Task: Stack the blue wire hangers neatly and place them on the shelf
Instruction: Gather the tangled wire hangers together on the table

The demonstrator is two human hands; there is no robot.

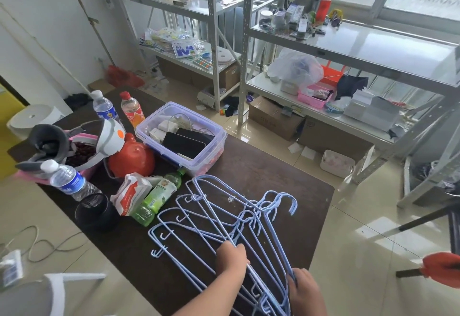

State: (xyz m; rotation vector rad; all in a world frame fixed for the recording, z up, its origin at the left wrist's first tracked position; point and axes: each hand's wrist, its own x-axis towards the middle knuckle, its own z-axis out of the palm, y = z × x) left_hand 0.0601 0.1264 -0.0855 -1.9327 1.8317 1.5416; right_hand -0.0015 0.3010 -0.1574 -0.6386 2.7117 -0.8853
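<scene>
Both hands reach in from the bottom edge of the frame onto the dark table (261, 166). The left hand (230, 259) lies knuckles up, fingers curled round several wires of the hangers (224, 218). The right hand (302, 284), lower right of it, has its fingers bent over the wires at the hangers' near end, gripping them.

The hangers lie fanned in a loose pile at lower centre, hooks pointing toward the right. Left of them lie a green bottle (156, 197) and a tissue pack (130, 192). Above sits a clear box (181, 136) of devices. The shelf (348, 44) stands in the upper right, across the floor.
</scene>
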